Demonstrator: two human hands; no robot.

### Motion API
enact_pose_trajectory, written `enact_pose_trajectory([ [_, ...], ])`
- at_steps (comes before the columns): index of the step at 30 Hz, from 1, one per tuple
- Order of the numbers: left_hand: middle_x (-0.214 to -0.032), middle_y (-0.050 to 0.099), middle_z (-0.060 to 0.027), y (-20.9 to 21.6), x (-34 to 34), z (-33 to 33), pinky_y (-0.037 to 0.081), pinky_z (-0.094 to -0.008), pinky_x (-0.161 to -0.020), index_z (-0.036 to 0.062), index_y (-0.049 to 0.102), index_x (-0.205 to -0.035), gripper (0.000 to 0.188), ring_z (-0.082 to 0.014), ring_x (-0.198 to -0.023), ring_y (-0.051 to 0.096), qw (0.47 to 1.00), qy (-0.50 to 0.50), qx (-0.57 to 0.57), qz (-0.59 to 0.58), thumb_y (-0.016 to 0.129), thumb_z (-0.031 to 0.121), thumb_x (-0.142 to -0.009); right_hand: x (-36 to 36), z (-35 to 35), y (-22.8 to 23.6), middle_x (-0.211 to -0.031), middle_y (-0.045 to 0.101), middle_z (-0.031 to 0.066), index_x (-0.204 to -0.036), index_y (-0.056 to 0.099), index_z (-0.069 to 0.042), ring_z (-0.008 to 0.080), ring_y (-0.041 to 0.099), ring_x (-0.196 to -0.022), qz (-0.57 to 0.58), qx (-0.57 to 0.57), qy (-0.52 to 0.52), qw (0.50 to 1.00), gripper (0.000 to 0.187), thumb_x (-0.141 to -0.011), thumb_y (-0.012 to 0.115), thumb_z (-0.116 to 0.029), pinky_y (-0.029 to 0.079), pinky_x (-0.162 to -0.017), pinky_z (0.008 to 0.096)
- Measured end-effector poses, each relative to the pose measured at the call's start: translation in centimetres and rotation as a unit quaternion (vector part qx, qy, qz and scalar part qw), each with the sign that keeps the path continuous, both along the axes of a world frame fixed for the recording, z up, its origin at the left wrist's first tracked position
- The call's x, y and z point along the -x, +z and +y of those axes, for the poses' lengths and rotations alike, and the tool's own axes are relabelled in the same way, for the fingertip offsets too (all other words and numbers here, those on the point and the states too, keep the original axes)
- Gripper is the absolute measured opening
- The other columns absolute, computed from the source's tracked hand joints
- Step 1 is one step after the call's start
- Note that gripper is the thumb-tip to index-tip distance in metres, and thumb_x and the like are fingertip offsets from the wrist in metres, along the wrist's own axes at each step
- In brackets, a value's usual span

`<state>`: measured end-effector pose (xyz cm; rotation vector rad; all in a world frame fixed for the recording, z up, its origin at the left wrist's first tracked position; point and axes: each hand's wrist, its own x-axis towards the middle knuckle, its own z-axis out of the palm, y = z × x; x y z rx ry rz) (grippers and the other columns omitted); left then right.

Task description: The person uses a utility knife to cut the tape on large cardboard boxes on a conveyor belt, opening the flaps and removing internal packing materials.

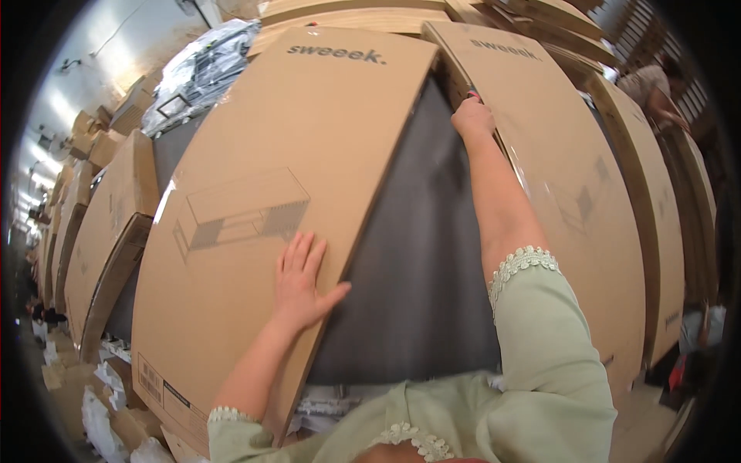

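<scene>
My left hand (301, 284) lies flat on a large brown cardboard box (270, 139), fingers spread beside a printed line drawing of furniture. Its thumb reaches toward the box's right edge. Farther off, my right hand (472, 117) is a closed fist at the left edge of a second long cardboard box (552, 154). A small red and dark bit of something pokes out above that fist; the rest is hidden in the fingers. Between the two boxes shows a dark grey conveyor belt (417, 262).
More boxes stand at the right (641, 193) and left (116, 224). Beyond them lie stacked flat cardboard (355, 14) and a plastic-wrapped bundle (204, 69). Another person (652, 92) bends over boxes at the far right. Scraps of cardboard and plastic (100, 417) litter the lower left.
</scene>
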<state>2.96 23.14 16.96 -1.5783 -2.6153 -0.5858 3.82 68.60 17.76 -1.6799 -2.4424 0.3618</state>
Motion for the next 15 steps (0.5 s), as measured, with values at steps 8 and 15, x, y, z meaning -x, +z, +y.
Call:
enact_pose_trajectory([
  [8, -0.148, 0.032, -0.0189, -2.7, 1.7, -1.1, 0.017, -0.0476, -0.114, 0.0047, 0.039, -0.14, 0.079, -0.0325, -0.14, 0.024, 0.996, -0.04, 0.02, 0.08, 0.062, 0.051, -0.08, -19.5, -17.8, -2.6, -0.111, 0.056, 0.0321, -0.127, 0.041, 0.001, 0.0405, 0.064, -0.095, -0.044, -0.056, -0.047, 0.996, 0.043, -0.093, 0.048, -0.025, 0.054, -0.079, 0.0448],
  [15, -0.151, 0.028, -0.0178, -3.7, 3.3, -2.2, 0.012, -0.0467, -0.115, 0.0069, 0.034, -0.143, 0.078, -0.0309, -0.142, 0.019, 0.996, -0.036, 0.049, 0.067, 0.057, 0.051, -0.083, -34.4, -34.9, -4.3, -0.098, 0.057, 0.0226, -0.135, 0.037, -0.014, 0.0403, 0.065, -0.081, -0.107, -0.119, -0.115, 0.98, 0.047, -0.094, 0.051, -0.032, 0.054, -0.068, 0.0486],
])
